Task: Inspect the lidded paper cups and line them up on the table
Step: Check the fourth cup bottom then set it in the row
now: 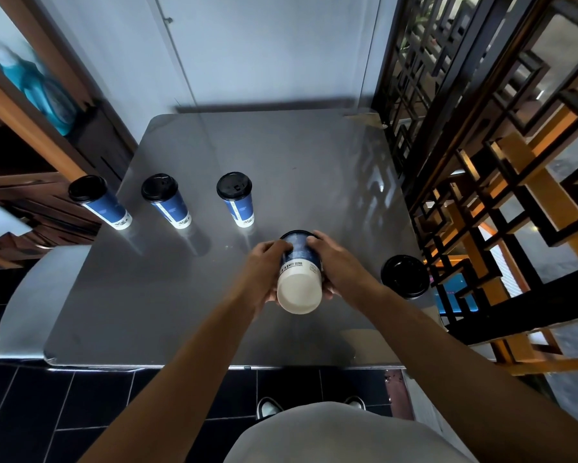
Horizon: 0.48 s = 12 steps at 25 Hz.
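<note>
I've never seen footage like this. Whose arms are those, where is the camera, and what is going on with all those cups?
There is no machine here: a person is working with bare hands, and the single picture comes from a wide-angle camera worn on their head, looking down. That is why the arms reach in from the bottom and the edges look bent.

The grey table holds three blue paper cups with black lids, standing in a row: the left cup, the middle cup and the right cup. A fifth cup stands apart near the table's right edge.

The left hand and right hand grip the held cup from both sides, tipped so its white bottom faces the camera, apparently to inspect it.
</note>
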Motion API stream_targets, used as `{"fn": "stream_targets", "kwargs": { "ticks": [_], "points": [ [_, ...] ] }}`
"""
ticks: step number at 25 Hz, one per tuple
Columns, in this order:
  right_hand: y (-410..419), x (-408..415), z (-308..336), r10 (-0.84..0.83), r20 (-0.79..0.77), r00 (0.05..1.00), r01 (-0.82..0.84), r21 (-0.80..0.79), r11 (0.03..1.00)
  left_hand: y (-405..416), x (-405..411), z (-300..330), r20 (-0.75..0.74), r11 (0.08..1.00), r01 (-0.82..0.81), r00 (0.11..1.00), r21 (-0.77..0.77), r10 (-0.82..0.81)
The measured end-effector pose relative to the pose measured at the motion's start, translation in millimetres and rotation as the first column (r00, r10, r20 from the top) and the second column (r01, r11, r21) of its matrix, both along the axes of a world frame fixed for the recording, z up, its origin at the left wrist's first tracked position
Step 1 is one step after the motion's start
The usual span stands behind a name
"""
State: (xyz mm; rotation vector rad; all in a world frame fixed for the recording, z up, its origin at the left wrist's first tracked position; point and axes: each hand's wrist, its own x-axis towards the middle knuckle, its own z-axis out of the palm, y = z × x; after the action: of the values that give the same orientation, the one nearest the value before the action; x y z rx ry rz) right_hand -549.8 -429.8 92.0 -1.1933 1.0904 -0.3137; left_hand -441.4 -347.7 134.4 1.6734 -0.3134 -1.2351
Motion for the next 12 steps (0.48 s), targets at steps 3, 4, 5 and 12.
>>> {"fn": "stream_targets", "kwargs": {
  "ticks": [3,4,5,12],
  "points": [
    [1.7,-3.5,2.9,-0.149,0.035,0.988,0.144,0.111,0.983,-0.1,2.4,-3.3,-0.020,0.998,-0.061,0.998,-0.001,0.061],
    [3.9,-3.6,3.6,-0.186,0.043,0.982,0.178,0.156,0.972,0.6,3.0,-4.6,-0.036,0.998,-0.070,0.997,0.002,0.070],
    [6.0,-2.5,3.9,-0.212,0.051,0.976,0.198,0.196,0.960,0.8,3.3,-7.4,-0.053,0.997,-0.078,0.995,0.003,0.078],
    [7.7,3.0,4.0,-0.286,0.089,0.954,0.244,0.320,0.915,2.0,-0.2,-8.1,-0.125,0.992,-0.126,0.984,0.009,0.127]
  ]
}}
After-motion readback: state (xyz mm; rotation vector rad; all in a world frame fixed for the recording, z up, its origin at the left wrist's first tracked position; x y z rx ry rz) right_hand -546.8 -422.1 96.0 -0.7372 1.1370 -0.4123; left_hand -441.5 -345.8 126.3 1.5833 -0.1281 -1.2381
